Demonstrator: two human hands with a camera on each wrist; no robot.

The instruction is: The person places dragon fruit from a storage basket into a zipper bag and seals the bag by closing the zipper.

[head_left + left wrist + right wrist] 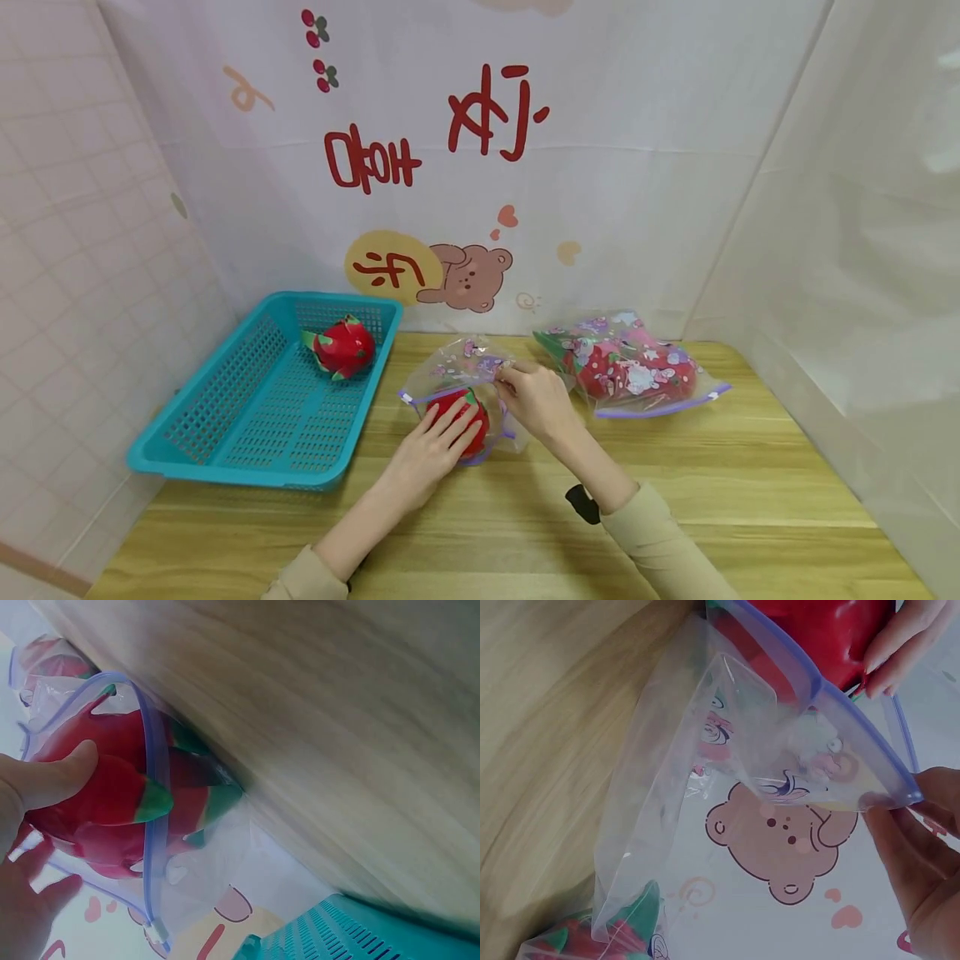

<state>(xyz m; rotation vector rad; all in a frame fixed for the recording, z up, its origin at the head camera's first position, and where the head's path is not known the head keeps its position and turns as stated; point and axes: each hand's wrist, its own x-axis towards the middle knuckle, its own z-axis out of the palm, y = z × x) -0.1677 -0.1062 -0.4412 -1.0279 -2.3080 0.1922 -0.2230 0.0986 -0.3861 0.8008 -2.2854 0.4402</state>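
Observation:
A red dragon fruit with green tips [112, 787] sits in the mouth of a clear zip bag [447, 367] printed with small cartoon figures. My left hand [426, 457] holds the fruit, thumb on one side and fingers on the other. In the left wrist view, the purple zip strip [156, 825] runs across the fruit, whose green-tipped end lies inside the bag. My right hand [542, 406] pinches the bag's purple-edged rim between thumb and fingers, drawing that edge out taut in the right wrist view. A white slider [406, 397] sits at the left end of the zip.
To the left stands a turquoise plastic basket [348, 446] with another dragon fruit [349, 347] at its far end. Behind my right hand lies a second zip bag [637, 367] with red fruit inside. A white printed cloth [637, 208] hangs along the wooden table's [712, 500] back edge.

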